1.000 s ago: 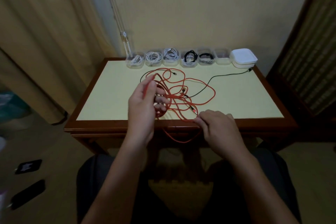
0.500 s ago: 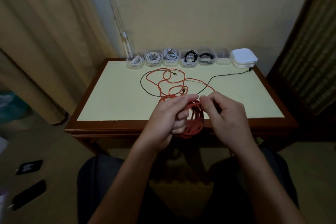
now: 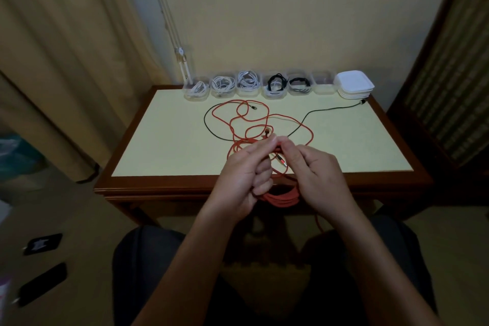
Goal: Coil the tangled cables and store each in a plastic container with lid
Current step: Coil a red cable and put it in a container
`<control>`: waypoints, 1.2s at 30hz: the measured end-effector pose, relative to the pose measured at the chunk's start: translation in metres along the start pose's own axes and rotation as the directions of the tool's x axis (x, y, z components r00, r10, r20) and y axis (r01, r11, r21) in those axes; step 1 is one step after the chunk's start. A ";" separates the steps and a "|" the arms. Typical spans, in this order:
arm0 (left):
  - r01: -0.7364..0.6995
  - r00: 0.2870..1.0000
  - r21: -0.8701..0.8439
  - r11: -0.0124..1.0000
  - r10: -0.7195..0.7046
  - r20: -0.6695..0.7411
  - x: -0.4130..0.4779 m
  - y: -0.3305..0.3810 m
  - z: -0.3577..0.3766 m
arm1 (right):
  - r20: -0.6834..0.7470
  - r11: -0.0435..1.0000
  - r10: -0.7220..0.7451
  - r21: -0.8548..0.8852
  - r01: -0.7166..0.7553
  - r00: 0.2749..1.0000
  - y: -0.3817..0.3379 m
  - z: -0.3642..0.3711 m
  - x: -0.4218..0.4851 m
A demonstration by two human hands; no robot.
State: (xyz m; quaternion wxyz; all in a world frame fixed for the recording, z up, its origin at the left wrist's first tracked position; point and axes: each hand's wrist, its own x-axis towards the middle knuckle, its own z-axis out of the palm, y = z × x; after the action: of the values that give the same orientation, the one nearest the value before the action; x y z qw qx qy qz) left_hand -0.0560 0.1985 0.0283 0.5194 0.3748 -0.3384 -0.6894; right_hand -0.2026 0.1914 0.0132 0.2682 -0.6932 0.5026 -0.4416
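The bench [image 3: 164, 145] carries the red cable [image 3: 232, 124] in loose loops that cross a black cable [image 3: 317, 111]. My left hand [image 3: 244, 172] has its grip curled round the coiled part at the near edge. My right hand [image 3: 315, 174] pinches one strand. My hands hide most of the coil.

We see bare table [image 3: 164, 145] left of the red cable [image 3: 280, 199] loops and along the near right; a black cable [image 3: 330, 109] crosses the far right, and containers [image 3: 323, 87] and stacked lids [image 3: 353, 85] line the back edge.
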 end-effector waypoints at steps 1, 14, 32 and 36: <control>-0.058 0.997 0.150 0.987 0.066 -0.047 -0.001 -0.002 0.001 | -0.006 1.000 0.003 -0.023 -0.004 1.000 0.000 0.000 0.001; 0.017 1.000 -0.451 0.892 -0.010 0.017 0.005 0.038 -0.026 | -0.026 0.996 0.090 0.007 -0.090 0.996 0.017 -0.021 0.007; -0.338 0.934 -0.800 0.495 0.071 -0.351 -0.003 0.077 -0.098 | -0.047 0.959 0.282 0.047 -0.280 0.958 0.080 -0.051 -0.006; -0.414 0.875 -0.645 0.642 0.087 -0.476 -0.001 0.072 -0.090 | -0.102 0.963 0.266 -0.022 -0.269 0.959 0.082 -0.045 -0.007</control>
State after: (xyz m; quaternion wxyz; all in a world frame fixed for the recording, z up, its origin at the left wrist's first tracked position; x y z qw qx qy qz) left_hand 0.0559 0.1761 0.0460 0.7751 0.2175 0.0294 -0.5925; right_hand -0.2803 0.1725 -0.0354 0.2878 -0.6009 0.6122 -0.4257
